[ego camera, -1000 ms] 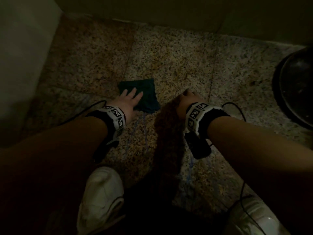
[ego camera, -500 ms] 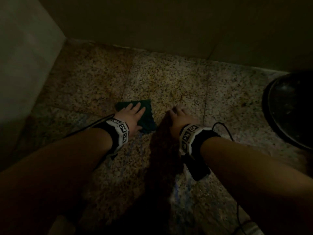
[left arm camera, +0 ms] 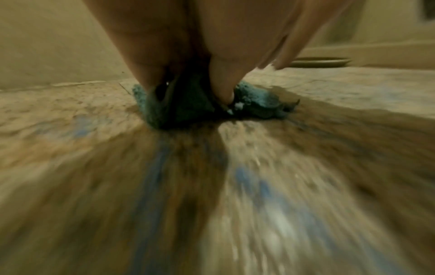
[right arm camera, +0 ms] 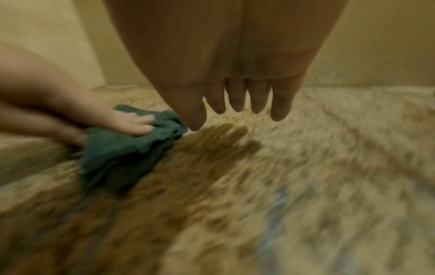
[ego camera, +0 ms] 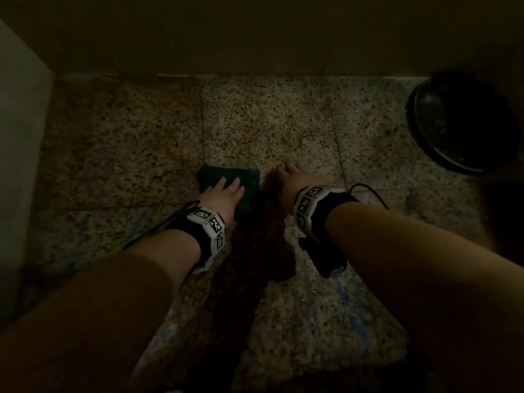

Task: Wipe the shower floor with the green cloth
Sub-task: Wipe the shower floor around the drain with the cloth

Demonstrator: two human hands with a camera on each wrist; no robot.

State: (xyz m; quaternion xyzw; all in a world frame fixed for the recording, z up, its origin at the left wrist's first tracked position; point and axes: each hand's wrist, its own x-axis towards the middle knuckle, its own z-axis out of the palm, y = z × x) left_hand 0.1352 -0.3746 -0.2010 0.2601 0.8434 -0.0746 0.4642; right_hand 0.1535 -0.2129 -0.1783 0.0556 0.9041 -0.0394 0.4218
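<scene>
A dark green cloth lies bunched on the speckled granite shower floor, near the middle. My left hand lies on top of it, fingers straight, pressing it down. The left wrist view shows the fingers dug into the cloth. My right hand is just right of the cloth with nothing in it. In the right wrist view its fingers point straight down at the floor beside the cloth; contact with the floor is unclear.
A black round basin stands at the far right by the back wall. A pale wall bounds the left side. Blue streaks mark the floor near me. Both wrist views are motion-blurred.
My left hand has slid further onto the cloth, and both hands have pushed a little toward the back wall. The head view has tilted up, so the white shoes are out of view.
</scene>
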